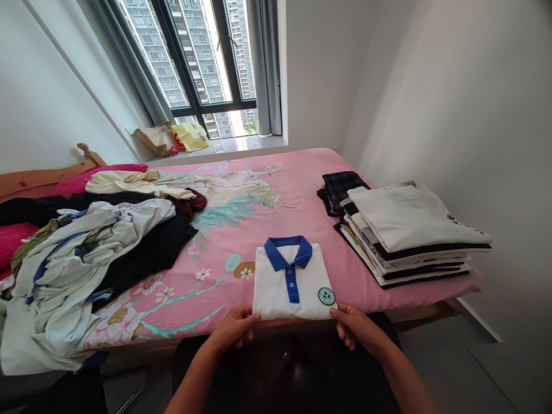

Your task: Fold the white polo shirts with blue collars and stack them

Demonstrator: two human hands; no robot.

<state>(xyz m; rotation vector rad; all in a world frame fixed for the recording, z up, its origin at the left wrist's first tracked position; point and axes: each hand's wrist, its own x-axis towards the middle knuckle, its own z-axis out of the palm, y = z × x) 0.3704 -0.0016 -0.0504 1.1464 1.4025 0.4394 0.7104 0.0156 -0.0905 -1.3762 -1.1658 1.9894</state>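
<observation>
A white polo shirt [271,293] with a blue collar, a blue button placket and a round green badge lies folded into a neat rectangle at the bed's near edge, collar away from me. My left hand [235,329] pinches its near left corner between thumb and fingers. At the near right corner, just below the badge, my right hand [356,328] grips the shirt the same way. Both hands sit slightly beyond the mattress edge, and their lower fingers are curled under.
On the right stands a stack of folded shirts [414,224], with folded dark checked clothing [342,190] behind it. A loose heap of clothes [86,247] covers the left side of the pink bed [297,213]. Bags [190,137] rest on the sill by the window.
</observation>
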